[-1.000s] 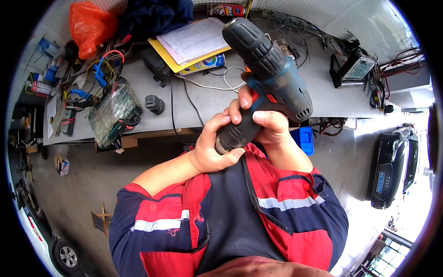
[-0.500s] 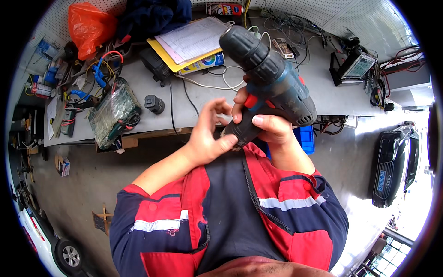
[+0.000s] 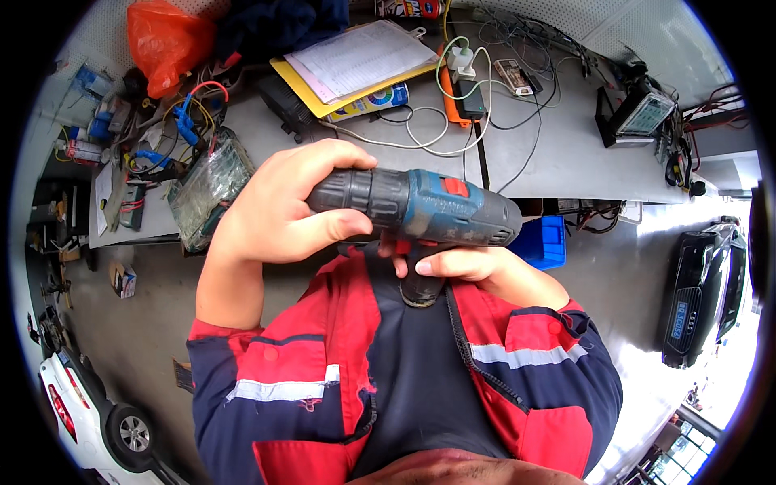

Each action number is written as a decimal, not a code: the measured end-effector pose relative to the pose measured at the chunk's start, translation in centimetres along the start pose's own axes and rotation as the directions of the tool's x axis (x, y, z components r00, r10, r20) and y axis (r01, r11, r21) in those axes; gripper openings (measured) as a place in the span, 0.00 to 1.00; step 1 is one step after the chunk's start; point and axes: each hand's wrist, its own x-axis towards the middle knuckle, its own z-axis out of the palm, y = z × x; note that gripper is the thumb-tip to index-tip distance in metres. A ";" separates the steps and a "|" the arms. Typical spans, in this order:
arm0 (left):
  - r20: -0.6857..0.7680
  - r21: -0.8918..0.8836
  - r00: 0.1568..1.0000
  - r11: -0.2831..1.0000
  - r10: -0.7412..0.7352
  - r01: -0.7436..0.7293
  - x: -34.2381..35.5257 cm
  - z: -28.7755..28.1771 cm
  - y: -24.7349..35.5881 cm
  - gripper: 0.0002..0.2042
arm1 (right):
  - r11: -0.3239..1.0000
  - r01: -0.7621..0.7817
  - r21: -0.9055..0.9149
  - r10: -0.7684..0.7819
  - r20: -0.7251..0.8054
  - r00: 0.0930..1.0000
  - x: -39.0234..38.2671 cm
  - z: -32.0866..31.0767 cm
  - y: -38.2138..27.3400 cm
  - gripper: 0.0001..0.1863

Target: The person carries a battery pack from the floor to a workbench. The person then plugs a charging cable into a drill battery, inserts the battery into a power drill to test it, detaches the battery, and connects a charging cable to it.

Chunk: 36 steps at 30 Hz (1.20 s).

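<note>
A blue-and-black cordless drill [image 3: 461,208] lies sideways in front of my chest, its chuck toward the left. My right hand [image 3: 465,265] is closed around the handle, thumb across its near side and fingertips by the red trigger. At the front end my left hand [image 3: 283,198] curves round the black chuck [image 3: 356,194], fingers over the top and thumb along the near side. The handle's lower end points down toward my dark shirt. Parts of both hands' fingers are hidden by the drill.
On the grey workbench [image 3: 558,153] are a clipboard with papers [image 3: 368,61], an orange power strip [image 3: 457,101] with cables, and a plastic-wrapped green case [image 3: 206,182]. A blue bin [image 3: 543,242] sits below the bench edge. Cars stand at both sides, one black [image 3: 699,299], one white [image 3: 97,412].
The drill has swung from pointing up and away to lying level, chuck leftward. My left hand has moved from beside the handle to the chuck. The loose battery on the bench no longer shows.
</note>
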 end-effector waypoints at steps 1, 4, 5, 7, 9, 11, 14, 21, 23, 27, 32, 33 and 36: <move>0.000 -0.095 0.998 0.993 -0.070 0.070 -0.3 0.1 0.2 0.27 | 1.000 0.002 0.003 -0.002 -0.001 1.000 -0.1 0.1 0.0 0.24; 0.089 -0.345 0.889 0.823 -0.449 0.450 -0.2 -0.5 1.8 0.21 | 0.988 0.062 -0.139 -0.060 0.019 0.998 -0.1 0.6 -0.4 0.21; 0.235 -0.505 0.787 0.620 -0.571 0.601 -0.4 -0.8 1.9 0.17 | 0.988 0.063 -0.138 -0.061 0.019 0.998 -0.1 0.4 -0.3 0.21; -0.046 -0.422 0.982 0.894 -0.185 0.149 -1.0 0.3 0.5 0.26 | 0.980 0.106 -0.169 -0.101 0.042 0.994 0.0 0.0 0.0 0.21; -0.184 -0.287 0.982 0.958 -0.053 -0.002 -1.2 0.7 0.5 0.23 | 0.987 0.094 -0.134 -0.091 0.025 0.996 0.2 -0.1 0.2 0.21; -0.201 -0.142 0.977 0.985 0.069 -0.099 -1.0 0.5 0.1 0.19 | 0.992 0.081 -0.097 -0.082 -0.001 0.997 0.2 -0.1 0.2 0.21; -0.172 -0.108 0.984 0.994 -0.044 0.026 -1.3 0.2 0.7 0.14 | 0.996 0.043 -0.080 -0.044 -0.011 0.999 0.3 -0.1 0.1 0.21; -0.043 -0.152 0.990 0.980 -0.134 0.126 -1.5 0.1 0.4 0.21 | 0.988 0.075 -0.135 -0.069 0.045 0.997 0.5 0.3 -0.1 0.21; -0.063 -0.111 0.990 0.985 0.130 -0.136 -1.3 0.1 -0.4 0.22 | 0.990 0.063 -0.123 -0.058 0.047 0.997 0.6 0.3 -0.1 0.21; -0.055 -0.030 0.960 0.961 0.273 -0.275 -1.2 0.1 -0.9 0.26 | 0.989 0.068 -0.129 -0.061 0.057 0.996 0.4 0.4 -0.1 0.20; -0.033 0.133 0.921 0.915 0.387 -0.380 -1.6 0.3 -0.3 0.27 | 0.943 0.121 -0.309 -0.087 0.122 0.989 -0.2 -0.4 0.6 0.18; -0.040 0.152 0.915 0.907 0.401 -0.391 -1.7 0.3 -0.2 0.26 | 0.943 0.121 -0.309 -0.087 0.123 0.989 -0.2 -0.2 0.5 0.18; 0.037 0.303 0.939 0.891 0.342 -0.337 -1.6 -0.5 0.4 0.24 | 0.998 -0.009 -0.062 0.010 0.017 1.000 0.1 0.7 0.3 0.18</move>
